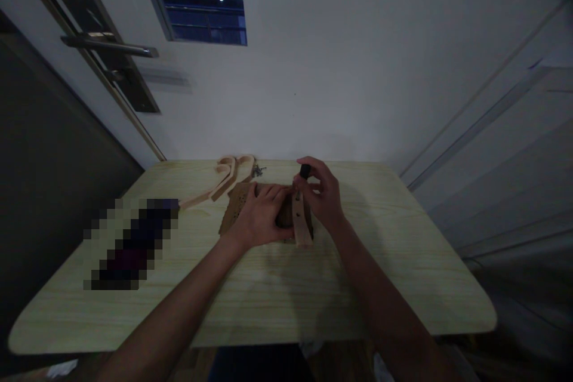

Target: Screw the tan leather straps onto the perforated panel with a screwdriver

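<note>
A brown perforated wooden board [236, 206] lies near the middle of the light wood table [277, 286]. My left hand [259, 215] presses flat on the board, its fingers stretched toward a pale wooden strip [301, 224] that lies over the board's right side. My right hand [321, 194] is pinched round a small black-handled tool [305, 171], held upright over the top of that strip.
Several curved pale wooden strips [226, 176] and a small heap of metal screws [256, 171] lie at the table's far edge. A blurred-out dark object [129, 245] rests on the left. A white wall stands behind, with a door and handle [107, 46] at left.
</note>
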`<action>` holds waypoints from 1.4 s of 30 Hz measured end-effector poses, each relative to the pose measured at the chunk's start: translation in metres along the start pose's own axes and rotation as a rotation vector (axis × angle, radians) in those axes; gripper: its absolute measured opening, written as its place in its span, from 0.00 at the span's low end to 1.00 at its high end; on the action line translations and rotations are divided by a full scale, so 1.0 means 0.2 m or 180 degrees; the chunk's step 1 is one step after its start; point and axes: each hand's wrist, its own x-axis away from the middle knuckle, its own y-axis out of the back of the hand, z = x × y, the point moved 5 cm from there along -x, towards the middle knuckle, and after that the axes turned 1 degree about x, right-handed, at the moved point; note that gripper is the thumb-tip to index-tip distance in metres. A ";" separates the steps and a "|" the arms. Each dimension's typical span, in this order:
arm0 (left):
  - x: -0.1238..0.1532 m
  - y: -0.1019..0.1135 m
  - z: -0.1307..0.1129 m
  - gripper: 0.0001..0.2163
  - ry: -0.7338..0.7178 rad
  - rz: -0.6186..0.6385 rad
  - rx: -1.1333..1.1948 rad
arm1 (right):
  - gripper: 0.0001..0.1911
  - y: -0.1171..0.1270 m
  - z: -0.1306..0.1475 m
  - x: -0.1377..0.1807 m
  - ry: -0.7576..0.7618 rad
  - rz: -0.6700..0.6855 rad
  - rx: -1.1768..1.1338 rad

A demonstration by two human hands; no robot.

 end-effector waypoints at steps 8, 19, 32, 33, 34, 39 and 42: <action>0.00 0.00 0.00 0.34 0.0012 -0.0014 0.0062 | 0.16 0.01 0.01 0.00 0.0020 0.0127 -0.0418; 0.00 0.00 0.00 0.35 0.0030 0.0022 0.0065 | 0.17 0.03 -0.01 -0.01 0.0146 -0.0134 0.0086; 0.00 0.01 -0.01 0.34 0.0096 0.0030 0.0110 | 0.19 0.02 -0.03 0.00 -0.0149 0.0091 -0.0412; 0.00 0.01 -0.01 0.34 0.0082 0.0025 0.0110 | 0.19 0.02 -0.04 -0.01 -0.0177 0.0052 -0.0385; 0.00 0.01 -0.01 0.34 0.0063 0.0024 0.0109 | 0.19 0.02 -0.04 -0.01 -0.0201 0.0021 -0.0363; -0.01 0.01 0.00 0.35 0.0009 -0.0003 0.0084 | 0.19 0.01 -0.04 -0.01 -0.0185 -0.0057 -0.0280; 0.00 0.00 0.00 0.35 0.0022 0.0015 0.0047 | 0.20 0.01 -0.03 -0.01 -0.0090 -0.0066 -0.0170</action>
